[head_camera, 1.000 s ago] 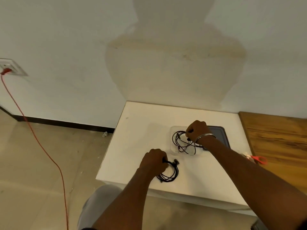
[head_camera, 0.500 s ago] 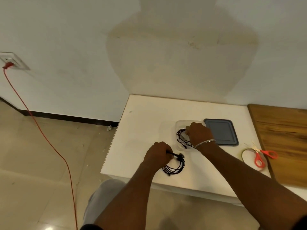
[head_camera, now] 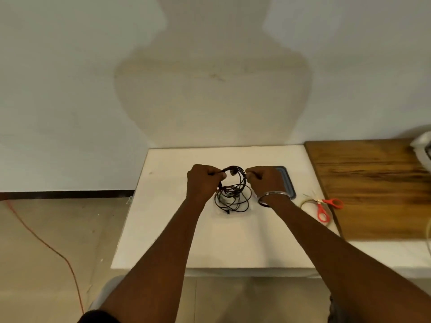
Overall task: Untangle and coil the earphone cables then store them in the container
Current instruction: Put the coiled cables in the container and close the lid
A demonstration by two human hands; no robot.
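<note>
Both my hands hold one coil of black earphone cable (head_camera: pixel 234 183) above the white table (head_camera: pixel 172 229). My left hand (head_camera: pixel 203 183) grips its left side and my right hand (head_camera: pixel 265 183) grips its right side. Below the held coil, more black cable (head_camera: pixel 233 203) lies in loose loops in the clear container (head_camera: pixel 218 212), whose walls are hard to make out. The container's grey lid (head_camera: pixel 290 185) lies flat behind my right wrist, partly hidden by it.
Red-handled scissors (head_camera: pixel 324 207) and a pale band lie to the right of the lid. A wooden board (head_camera: pixel 373 187) borders the table on the right. An orange cord (head_camera: pixel 46 243) runs across the floor at left. The wall stands just behind the table.
My left hand lifted its coil from the table's front and brought it over the container. My right hand left the cable in the container and took hold of the coil's other side.
</note>
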